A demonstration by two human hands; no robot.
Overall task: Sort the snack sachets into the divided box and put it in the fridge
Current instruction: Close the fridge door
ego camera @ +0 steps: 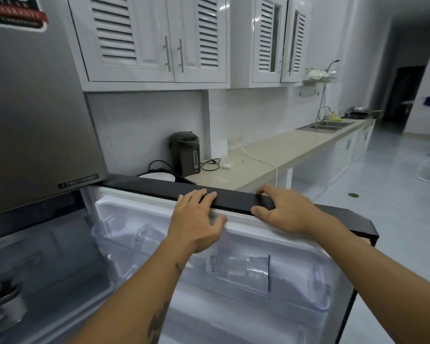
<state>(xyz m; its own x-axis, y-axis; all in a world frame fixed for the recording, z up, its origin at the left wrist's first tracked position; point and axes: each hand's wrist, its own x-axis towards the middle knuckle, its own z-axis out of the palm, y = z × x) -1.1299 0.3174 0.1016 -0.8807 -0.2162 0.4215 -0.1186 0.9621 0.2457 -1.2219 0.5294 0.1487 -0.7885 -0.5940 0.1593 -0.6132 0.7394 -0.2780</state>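
The lower fridge door (159, 188) stands open, its black top edge running across the middle of the view. My left hand (196, 219) lies over that edge with straight fingers on top and the thumb below on the white inner lining. My right hand (286, 209) grips the same edge further right, fingers over the far side and thumb on the near side. Clear plastic door bins (246, 271) show on the inner door. The fridge interior (35, 269) is at the lower left, dim and blurred. No divided box or snack sachets are visible.
A grey upper fridge door (35, 108) fills the left. Behind the open door runs a beige counter (283, 147) with a dark water boiler (185, 152), cables and a sink (325, 125). White louvred cabinets (159, 38) hang above. Pale floor (395, 182) lies to the right.
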